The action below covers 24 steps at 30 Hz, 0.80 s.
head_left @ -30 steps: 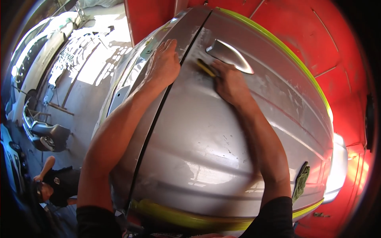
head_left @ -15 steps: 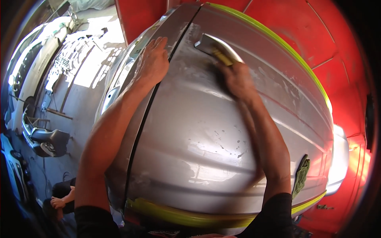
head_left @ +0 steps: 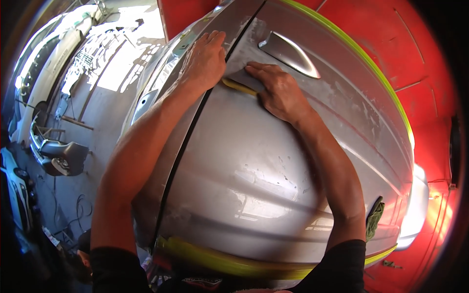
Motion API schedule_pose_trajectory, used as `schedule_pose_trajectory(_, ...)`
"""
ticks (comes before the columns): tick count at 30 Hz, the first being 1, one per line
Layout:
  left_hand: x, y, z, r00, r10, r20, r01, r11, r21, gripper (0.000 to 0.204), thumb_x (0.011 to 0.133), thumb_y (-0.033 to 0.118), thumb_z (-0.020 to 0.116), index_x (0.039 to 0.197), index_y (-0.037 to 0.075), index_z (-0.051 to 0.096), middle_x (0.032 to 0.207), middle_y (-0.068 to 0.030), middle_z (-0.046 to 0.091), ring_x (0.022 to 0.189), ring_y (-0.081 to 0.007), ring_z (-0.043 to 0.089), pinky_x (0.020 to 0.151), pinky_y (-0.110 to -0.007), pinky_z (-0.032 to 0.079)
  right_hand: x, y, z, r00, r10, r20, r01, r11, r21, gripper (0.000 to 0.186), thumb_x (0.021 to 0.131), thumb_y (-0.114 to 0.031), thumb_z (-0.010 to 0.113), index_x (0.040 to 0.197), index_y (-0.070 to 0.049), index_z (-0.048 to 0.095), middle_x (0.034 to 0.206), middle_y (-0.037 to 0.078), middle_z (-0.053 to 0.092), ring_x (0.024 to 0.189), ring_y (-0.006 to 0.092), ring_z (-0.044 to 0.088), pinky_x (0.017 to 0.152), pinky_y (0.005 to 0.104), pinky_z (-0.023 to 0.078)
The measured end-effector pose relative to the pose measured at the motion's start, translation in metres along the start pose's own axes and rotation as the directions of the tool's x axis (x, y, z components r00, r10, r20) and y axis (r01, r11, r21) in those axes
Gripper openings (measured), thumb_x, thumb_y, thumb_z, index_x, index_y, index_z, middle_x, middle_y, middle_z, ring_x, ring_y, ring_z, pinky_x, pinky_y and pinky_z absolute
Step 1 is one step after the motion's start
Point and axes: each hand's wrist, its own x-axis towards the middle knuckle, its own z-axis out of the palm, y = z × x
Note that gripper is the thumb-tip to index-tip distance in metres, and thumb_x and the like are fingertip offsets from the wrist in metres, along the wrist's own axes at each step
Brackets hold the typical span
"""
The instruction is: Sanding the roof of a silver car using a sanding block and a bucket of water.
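Observation:
A silver car panel (head_left: 244,136) with dull, patchy paint fills the middle of the head view. My left hand (head_left: 207,56) lies flat beside the black gap (head_left: 188,134) that runs along the panel, its fingers stretched toward the far side and nothing in it. Pressed on the panel just right of that gap is a sanding pad (head_left: 240,87), grey on top with a yellow edge. My right hand (head_left: 281,90) grips its right end from above, fingers hiding part of it. Beyond the right hand sits a shiny, tapered recess (head_left: 293,54).
Yellow-green tape (head_left: 364,56) borders the panel's far right and near edges. A dark green cloth (head_left: 374,218) lies at its right. A red surface (head_left: 386,44) rises behind. On the left floor stand a loose bumper (head_left: 61,156) and other cars (head_left: 17,195); a person (head_left: 84,256) is partly visible lower left.
My right hand has brought the pad left and nearer, from over the tapered recess to the dull area beside the gap. The recess is now uncovered. My left hand stays flat on the car.

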Motion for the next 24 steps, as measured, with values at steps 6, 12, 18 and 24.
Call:
schedule_pose_trajectory(6, 0.004, 0.015, -0.001, 0.998, 0.01, 0.063, -0.006, 0.998, -0.066, 0.032, 0.096, 0.003, 0.055, 0.128, 0.0, 0.062, 0.126, -0.0234, 0.064, 0.116, -0.0453, 0.06, 0.099, -0.052, 0.049, -0.067, 0.028, -0.047, 0.991, 0.125, 0.037, -0.121, 0.988, -0.092, 0.067, 0.066, 0.014, 0.057, 0.131, -0.001, 0.065, 0.14, 0.019, 0.063, 0.125, 0.0393, 0.061, 0.109, 0.0447, 0.05)
schedule_pose_trajectory(12, 0.003, 0.006, 0.007, 0.977, 0.127, 0.169, -0.134, 0.99, 0.033, 0.028, 0.097, 0.002, 0.054, 0.12, 0.005, 0.071, 0.127, -0.0226, 0.065, 0.125, -0.046, 0.056, 0.102, -0.052, 0.048, 0.015, 0.015, 0.0, 0.999, -0.032, -0.009, 0.031, 0.996, -0.081, 0.049, 0.08, -0.001, 0.067, 0.129, 0.005, 0.065, 0.136, 0.023, 0.064, 0.124, 0.0404, 0.06, 0.108, 0.0438, 0.049)
schedule_pose_trajectory(18, 0.0, 0.005, -0.007, 0.968, 0.023, 0.249, -0.046, 0.995, 0.088, 0.029, 0.1, 0.007, 0.053, 0.122, 0.01, 0.072, 0.145, -0.0207, 0.057, 0.138, -0.0442, 0.049, 0.112, -0.052, 0.043, -0.022, 0.021, -0.017, 1.0, -0.026, 0.013, 0.027, 0.997, -0.074, 0.046, 0.083, -0.001, 0.065, 0.129, 0.005, 0.065, 0.136, 0.023, 0.063, 0.124, 0.0401, 0.061, 0.108, 0.0441, 0.049)
schedule_pose_trajectory(24, -0.001, 0.014, 0.006, 0.973, 0.034, 0.229, -0.054, 0.995, 0.083, 0.031, 0.1, 0.007, 0.052, 0.124, 0.01, 0.071, 0.148, -0.021, 0.056, 0.139, -0.043, 0.048, 0.115, -0.052, 0.039, -0.002, 0.014, -0.005, 0.998, 0.053, -0.02, -0.055, 0.993, -0.1, 0.049, 0.081, 0.003, 0.061, 0.13, 0.004, 0.065, 0.139, 0.021, 0.063, 0.127, 0.0387, 0.06, 0.112, 0.0443, 0.047)
